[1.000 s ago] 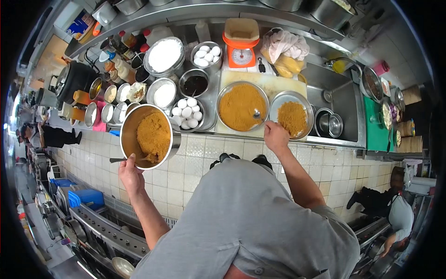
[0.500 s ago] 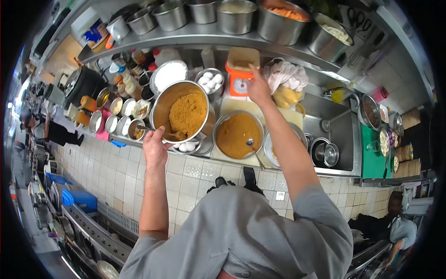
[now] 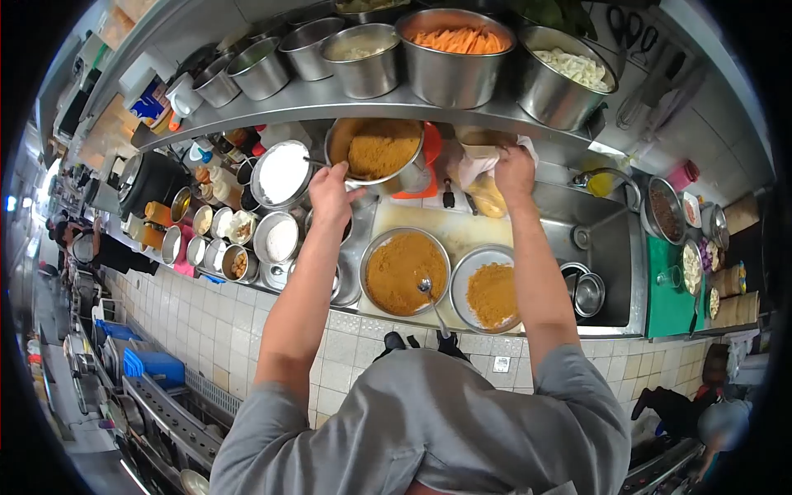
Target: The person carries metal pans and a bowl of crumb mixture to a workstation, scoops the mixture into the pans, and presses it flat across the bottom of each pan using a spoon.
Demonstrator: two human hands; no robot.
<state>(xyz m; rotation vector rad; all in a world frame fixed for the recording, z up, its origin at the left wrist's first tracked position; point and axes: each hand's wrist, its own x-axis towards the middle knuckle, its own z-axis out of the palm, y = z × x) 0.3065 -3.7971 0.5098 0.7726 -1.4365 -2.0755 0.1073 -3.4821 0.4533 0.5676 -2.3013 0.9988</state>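
Note:
My left hand (image 3: pixel 332 196) is closed on the near rim of a deep steel pot (image 3: pixel 396 183) holding brown powder (image 3: pixel 384 155). The pot is at the orange kitchen scale (image 3: pixel 431 148) and hides much of it; whether it rests there I cannot tell. My right hand (image 3: pixel 515 173) is closed on a tan tray-like container (image 3: pixel 478 142), partly hidden by the shelf, above a pale cloth (image 3: pixel 477 167). Nearer me are a steel bowl (image 3: pixel 369 290) of brown powder with a spoon (image 3: pixel 426 286) and a second bowl (image 3: pixel 464 276) with a smaller brown heap.
Overhead, a steel shelf (image 3: pixel 330 103) carries several pots, one with orange strips (image 3: pixel 460 40). A bowl of white powder (image 3: pixel 282 173) and small seasoning cups stand left. The sink (image 3: pixel 606 227) and a green board (image 3: pixel 664 285) lie right. Other people are at both sides.
The pot has moved right and away from me, to the scale. My right hand has taken the tan container off the scale to the right. The second powder bowl is now less covered.

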